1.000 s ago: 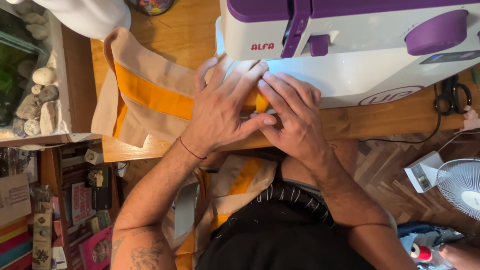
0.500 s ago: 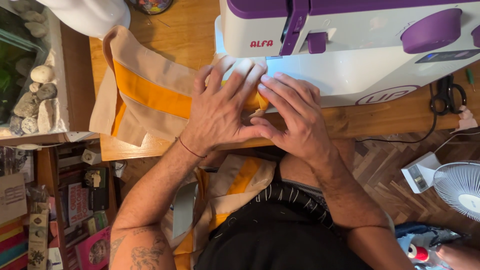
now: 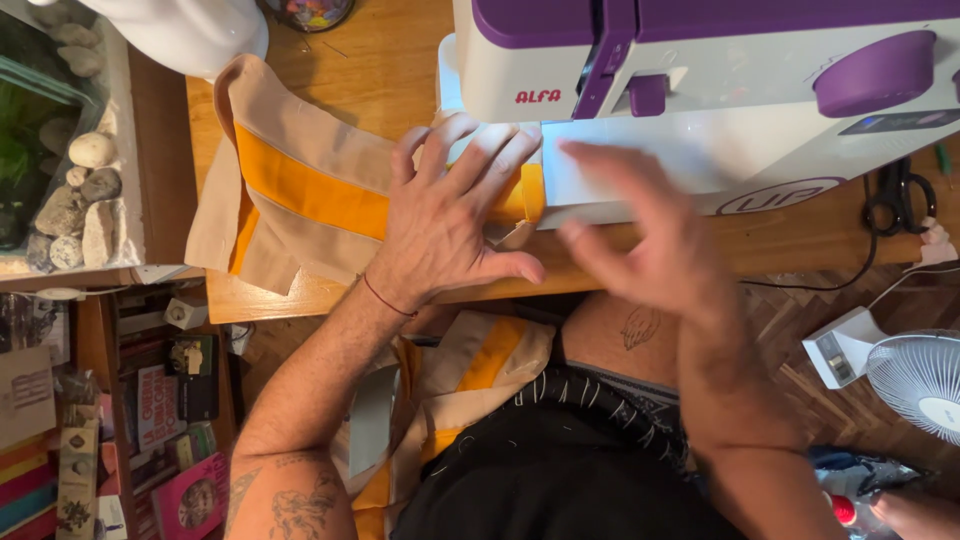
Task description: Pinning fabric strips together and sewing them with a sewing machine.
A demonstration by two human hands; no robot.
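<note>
Beige cloth with an orange stripe (image 3: 300,190) is spread on the wooden table (image 3: 380,60), one end pushed under the white and purple sewing machine (image 3: 700,90) and the other end draped off the table's near edge into the lap. The left hand (image 3: 445,225) is laid flat on the cloth with fingers spread and released, the fingertips reaching the machine's base. The right hand (image 3: 650,240) is lifted off the cloth and blurred, fingers open and loosely spread, nothing grasped; it is seen over the table's near edge, just beside the left thumb. Bare tabletop is left beyond the cloth's far edge, beside the machine, and a strip along the near edge to the right. One pair of black scissors (image 3: 900,195) is seen at the table's right end, near a cable. One white fan (image 3: 920,380) is seen on the floor at the right. Several stones (image 3: 85,190) are grouped in a tank at the left.
</note>
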